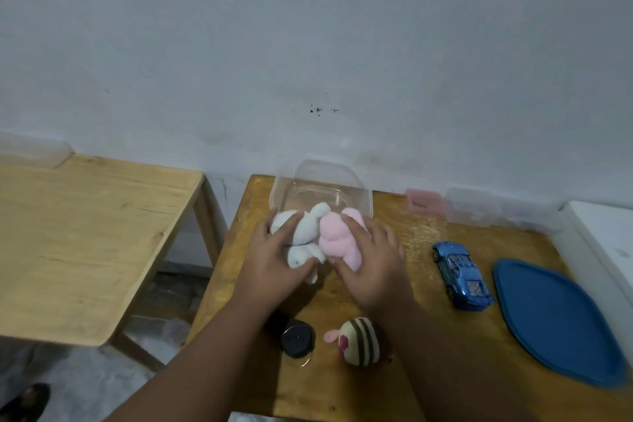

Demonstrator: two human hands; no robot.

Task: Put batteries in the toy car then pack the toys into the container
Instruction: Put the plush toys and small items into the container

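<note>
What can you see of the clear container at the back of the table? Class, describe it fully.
The container is a clear plastic tub, rounded-square with a thicker rim. It is open, with no lid on, and nothing shows inside. It sits on the wooden table at its far edge, close to the wall. A white plush and a pink plush, held by the left hand and right hand, overlap its near rim; whether they touch it cannot be told.
</note>
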